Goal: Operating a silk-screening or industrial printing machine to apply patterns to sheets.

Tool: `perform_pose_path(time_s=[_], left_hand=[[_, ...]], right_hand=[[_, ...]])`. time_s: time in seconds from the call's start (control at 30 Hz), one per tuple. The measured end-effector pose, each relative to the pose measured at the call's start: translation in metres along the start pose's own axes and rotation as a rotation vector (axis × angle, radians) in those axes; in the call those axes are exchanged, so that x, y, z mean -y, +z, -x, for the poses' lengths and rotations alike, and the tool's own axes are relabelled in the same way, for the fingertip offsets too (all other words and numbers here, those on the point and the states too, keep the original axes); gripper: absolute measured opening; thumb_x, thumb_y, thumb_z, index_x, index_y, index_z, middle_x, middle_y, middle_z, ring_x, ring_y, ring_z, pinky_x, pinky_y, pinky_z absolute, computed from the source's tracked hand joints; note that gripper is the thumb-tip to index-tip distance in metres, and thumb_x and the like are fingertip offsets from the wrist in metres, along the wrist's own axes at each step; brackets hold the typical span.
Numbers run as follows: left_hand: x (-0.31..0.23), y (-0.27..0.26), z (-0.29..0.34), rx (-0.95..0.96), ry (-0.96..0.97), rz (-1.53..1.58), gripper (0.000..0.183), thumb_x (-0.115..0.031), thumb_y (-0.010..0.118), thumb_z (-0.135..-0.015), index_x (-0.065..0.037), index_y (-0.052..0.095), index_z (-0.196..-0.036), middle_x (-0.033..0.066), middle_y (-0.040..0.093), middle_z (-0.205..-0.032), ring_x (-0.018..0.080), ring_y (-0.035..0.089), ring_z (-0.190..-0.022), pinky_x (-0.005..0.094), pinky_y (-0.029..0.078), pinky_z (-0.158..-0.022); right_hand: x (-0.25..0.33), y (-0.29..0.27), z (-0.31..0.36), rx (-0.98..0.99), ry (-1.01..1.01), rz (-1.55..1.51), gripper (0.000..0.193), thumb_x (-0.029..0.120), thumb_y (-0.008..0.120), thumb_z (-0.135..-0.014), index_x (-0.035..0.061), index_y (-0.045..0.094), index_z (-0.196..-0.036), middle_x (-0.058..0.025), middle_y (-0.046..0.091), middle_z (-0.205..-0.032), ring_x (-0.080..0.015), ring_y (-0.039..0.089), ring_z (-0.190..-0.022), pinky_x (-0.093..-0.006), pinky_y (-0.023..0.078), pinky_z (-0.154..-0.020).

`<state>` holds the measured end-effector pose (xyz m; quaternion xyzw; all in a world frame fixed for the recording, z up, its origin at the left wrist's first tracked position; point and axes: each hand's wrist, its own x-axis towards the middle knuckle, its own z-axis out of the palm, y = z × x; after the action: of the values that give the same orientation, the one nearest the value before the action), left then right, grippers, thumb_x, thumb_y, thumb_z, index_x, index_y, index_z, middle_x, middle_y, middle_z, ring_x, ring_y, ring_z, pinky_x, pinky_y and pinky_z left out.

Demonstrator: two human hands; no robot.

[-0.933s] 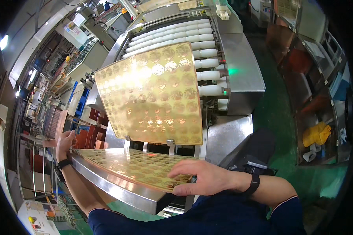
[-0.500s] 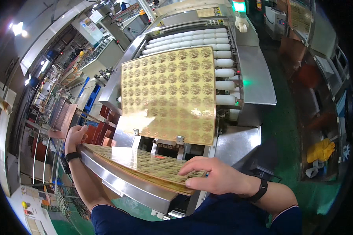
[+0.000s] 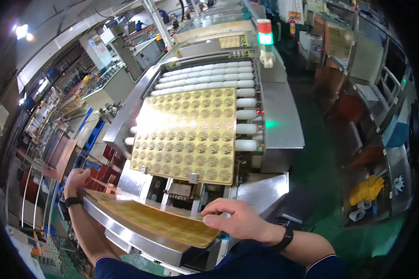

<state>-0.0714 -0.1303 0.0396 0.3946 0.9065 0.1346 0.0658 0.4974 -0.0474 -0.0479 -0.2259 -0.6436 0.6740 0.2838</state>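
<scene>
A yellow circuit board panel [image 3: 191, 139] with rows of round patterns lies tilted on the white rollers, its near edge against two small metal clips. Close to me, a stack of similar panels [image 3: 158, 223] rests on a steel-edged stand. Just above the stack, a thin panel shows almost edge-on between my hands. My left hand [image 3: 77, 180] is closed at its left end, thumb uppermost. At the right end my right hand [image 3: 237, 221] is closed with bent fingers, in a pinch. Much of this thin panel's face is hidden by the angle.
White conveyor rollers [image 3: 246, 114] run away from me between steel side covers [image 3: 284, 125]. A signal lamp [image 3: 265, 39] glows green on the right. Yellow gloves [image 3: 367, 189] lie on a shelf at right. A copper-coloured sheet [image 3: 60, 160] stands on the left.
My view has shifted, so the machine sits lower and further left. The right hand's fingers have closed from resting on the stack's end, and a thin panel edge now shows above the stack.
</scene>
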Motion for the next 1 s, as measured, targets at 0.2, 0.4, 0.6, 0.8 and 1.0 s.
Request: perform_pose_path(time_s=[0.2, 0.4, 0.6, 0.8, 1.0], left_hand=[[-0.001, 0.0, 0.002, -0.029, 0.025, 0.011, 0.035, -0.031, 0.062, -0.083, 0.001, 0.07, -0.072, 0.0098, 0.067, -0.066, 0.0181, 0.064, -0.06, 0.0344, 0.049, -0.057], [-0.014, 0.003, 0.008, -0.037, 0.042, 0.083, 0.036, -0.028, 0.062, -0.089, 0.004, 0.07, -0.075, 0.0102, 0.068, -0.067, 0.0177, 0.065, -0.059, 0.0328, 0.052, -0.057], [-0.015, -0.001, 0.014, -0.04, 0.002, 0.028, 0.035, -0.03, 0.063, -0.087, 0.003, 0.071, -0.076, 0.0112, 0.068, -0.067, 0.0193, 0.066, -0.062, 0.0348, 0.05, -0.06], [-0.011, 0.0, 0.012, -0.058, 0.005, 0.039, 0.034, -0.027, 0.062, -0.083, 0.003, 0.069, -0.069, 0.0114, 0.067, -0.063, 0.0196, 0.064, -0.053, 0.0331, 0.05, -0.051], [-0.031, 0.002, 0.017, -0.09, 0.041, -0.007, 0.034, -0.028, 0.062, -0.08, 0.003, 0.07, -0.068, 0.0108, 0.064, -0.057, 0.0176, 0.063, -0.055, 0.0345, 0.049, -0.053]], right_hand=[[-0.003, -0.001, 0.004, -0.005, 0.009, 0.042, 0.03, 0.031, 0.067, -0.096, 0.0018, 0.069, -0.106, -0.0058, 0.067, -0.1, -0.014, 0.061, -0.093, -0.0286, 0.049, -0.082], [-0.015, 0.004, 0.008, -0.035, -0.07, 0.026, 0.039, 0.038, 0.068, -0.094, 0.0014, 0.068, -0.108, -0.0095, 0.066, -0.094, -0.0167, 0.062, -0.088, -0.0307, 0.05, -0.079], [-0.036, 0.004, 0.012, -0.055, -0.314, 0.319, 0.032, 0.025, 0.067, -0.093, 0.0003, 0.064, -0.113, -0.0154, 0.066, -0.101, -0.0311, 0.064, -0.093, -0.0379, 0.052, -0.081], [-0.054, 0.004, 0.009, -0.079, -0.402, 0.414, 0.028, 0.007, 0.065, -0.087, 0.0025, 0.064, -0.114, -0.0142, 0.067, -0.104, -0.0338, 0.064, -0.096, -0.0406, 0.052, -0.083], [-0.053, 0.004, 0.01, -0.068, -0.355, 0.429, 0.025, 0.01, 0.065, -0.092, 0.0059, 0.065, -0.116, -0.0116, 0.066, -0.108, -0.03, 0.063, -0.099, -0.0381, 0.052, -0.085]])
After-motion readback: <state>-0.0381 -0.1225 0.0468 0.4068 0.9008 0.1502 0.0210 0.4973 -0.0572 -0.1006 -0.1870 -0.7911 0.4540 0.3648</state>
